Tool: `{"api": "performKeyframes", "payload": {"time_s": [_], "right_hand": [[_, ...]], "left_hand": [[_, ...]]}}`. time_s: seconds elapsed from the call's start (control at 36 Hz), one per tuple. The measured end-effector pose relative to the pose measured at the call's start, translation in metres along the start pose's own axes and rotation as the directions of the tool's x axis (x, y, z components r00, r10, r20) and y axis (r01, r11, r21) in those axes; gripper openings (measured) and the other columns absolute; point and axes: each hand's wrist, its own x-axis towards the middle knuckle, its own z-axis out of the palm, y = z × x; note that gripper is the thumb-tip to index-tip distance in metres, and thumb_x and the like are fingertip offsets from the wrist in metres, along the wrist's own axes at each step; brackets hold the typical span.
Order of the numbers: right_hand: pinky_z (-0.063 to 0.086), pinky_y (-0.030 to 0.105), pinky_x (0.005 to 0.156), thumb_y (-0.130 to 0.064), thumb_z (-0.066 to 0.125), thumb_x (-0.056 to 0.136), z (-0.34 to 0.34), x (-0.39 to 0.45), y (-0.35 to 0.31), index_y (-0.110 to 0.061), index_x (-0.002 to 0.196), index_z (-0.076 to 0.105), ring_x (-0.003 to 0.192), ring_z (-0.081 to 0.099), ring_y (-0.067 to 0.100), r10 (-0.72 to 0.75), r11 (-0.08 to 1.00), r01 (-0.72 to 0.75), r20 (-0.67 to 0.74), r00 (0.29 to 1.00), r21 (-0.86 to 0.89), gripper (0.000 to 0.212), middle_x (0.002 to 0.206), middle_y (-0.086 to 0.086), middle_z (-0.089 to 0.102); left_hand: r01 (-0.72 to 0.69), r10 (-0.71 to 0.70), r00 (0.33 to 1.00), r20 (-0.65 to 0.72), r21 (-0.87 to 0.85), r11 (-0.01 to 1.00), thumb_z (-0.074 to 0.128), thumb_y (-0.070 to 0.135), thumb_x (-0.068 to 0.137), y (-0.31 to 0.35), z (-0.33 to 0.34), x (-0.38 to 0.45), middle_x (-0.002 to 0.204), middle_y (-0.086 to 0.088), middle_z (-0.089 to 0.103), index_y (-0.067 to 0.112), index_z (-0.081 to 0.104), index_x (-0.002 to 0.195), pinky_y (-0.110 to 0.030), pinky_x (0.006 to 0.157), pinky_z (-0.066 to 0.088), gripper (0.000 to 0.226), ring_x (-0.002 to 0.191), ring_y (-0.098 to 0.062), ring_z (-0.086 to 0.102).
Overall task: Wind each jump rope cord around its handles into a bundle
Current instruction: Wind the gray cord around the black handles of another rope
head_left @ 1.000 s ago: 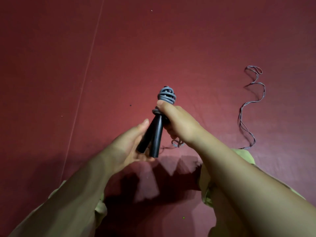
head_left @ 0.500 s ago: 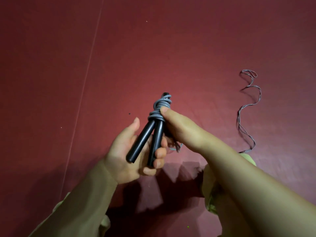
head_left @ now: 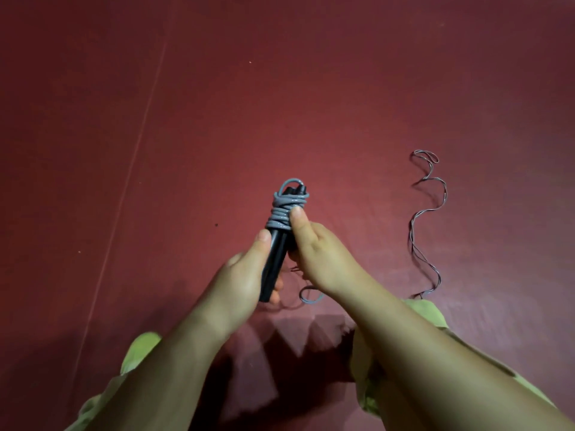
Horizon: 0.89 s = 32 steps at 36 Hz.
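**Two hands hold the black handles with grey cord wound on top**

We start at the left. A thin pale line (head_left: pixel 133 169) runs down the red floor (head_left: pixel 342 88) there, from the top toward the bottom edge. We see no words or labels anywhere.

Next comes our left hand (head_left: pixel 239 284). Its fingers curl round the low end of the two black handles (head_left: pixel 275 262), with the thumb lying along their side. The handles are side by side, held up above the floor and tipped a little to the right.

The grey cord (head_left: pixel 284 209) is wound round the top part of the handles in many turns, and one small loop sticks up over the tips. Our right hand (head_left: pixel 323 259) grips the handles just beside the left hand, and its thumb presses on the wound cord.

A short loose end of cord (head_left: pixel 311 298) hangs below the hands.

Farther right, well apart from the hands, a thin wavy cord (head_left: pixel 427 213) lies on the floor. There is lots of bare red floor above and left of the hands.

Green sleeves (head_left: pixel 140 353) show near the bottom edge.
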Motion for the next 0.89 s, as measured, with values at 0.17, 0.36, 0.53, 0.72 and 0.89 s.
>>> {"api": "performKeyframes", "payload": {"time_s": [0.17,0.36,0.53,0.72,0.89], "right_hand": [[0.031,0.035,0.059,-0.059,0.025,0.096,0.0,-0.001,0.001,-0.015,0.064,0.047,0.065,0.043,0.022,0.074,0.992,-0.071,0.019,0.997,-0.099,0.059,0.064,0.001,0.05],[0.024,0.033,0.055,-0.052,0.036,0.096,-0.002,-0.002,-0.002,-0.021,0.048,0.039,0.051,0.033,0.014,0.085,0.996,-0.084,-0.003,0.996,0.042,0.058,0.045,-0.008,0.039],[0.023,0.033,0.056,-0.058,0.035,0.081,0.003,-0.002,0.0,-0.02,0.06,0.039,0.049,0.028,0.011,0.012,0.983,-0.016,0.021,1.0,0.185,0.044,0.049,-0.008,0.03],[0.016,0.032,0.043,-0.065,0.042,0.064,0.009,-0.005,-0.004,-0.008,0.066,0.054,0.038,0.031,0.02,-0.084,0.824,-0.034,0.181,0.98,0.565,0.058,0.048,0.01,0.036],[0.015,0.038,0.053,-0.064,0.042,0.071,0.008,-0.005,-0.008,-0.022,0.055,0.053,0.039,0.032,0.01,-0.119,0.791,-0.059,0.248,0.962,0.609,0.046,0.036,-0.009,0.039]], "left_hand": [[-0.162,0.183,0.983,-0.023,0.373,0.914,0.036,0.061,0.089,-0.007,-0.004,0.001,0.074,-0.003,0.061,0.014,0.06,0.081,-0.043,0.081,0.048,0.053,0.077,-0.03,0.056],[-0.153,0.174,0.984,-0.036,0.322,0.934,0.056,0.06,0.083,-0.004,-0.005,-0.002,0.062,0.006,0.049,0.011,0.053,0.075,-0.034,0.066,0.037,0.049,0.068,-0.02,0.044],[0.217,-0.159,0.934,0.319,-0.154,0.964,0.051,0.058,0.06,0.01,-0.012,-0.006,0.069,-0.014,0.059,0.012,0.066,0.076,-0.025,0.052,0.05,0.051,0.05,-0.021,0.059],[0.543,0.171,0.55,0.817,-0.506,0.67,0.043,0.077,0.079,-0.012,-0.022,-0.01,0.104,-0.023,0.068,-0.005,0.06,0.115,-0.047,0.091,0.046,0.091,0.096,-0.035,0.066],[0.581,0.448,0.437,0.78,-0.625,0.522,0.049,0.07,0.08,-0.012,-0.01,-0.024,0.097,-0.015,0.066,-0.003,0.047,0.128,-0.042,0.077,0.055,0.087,0.086,-0.027,0.068]]}}
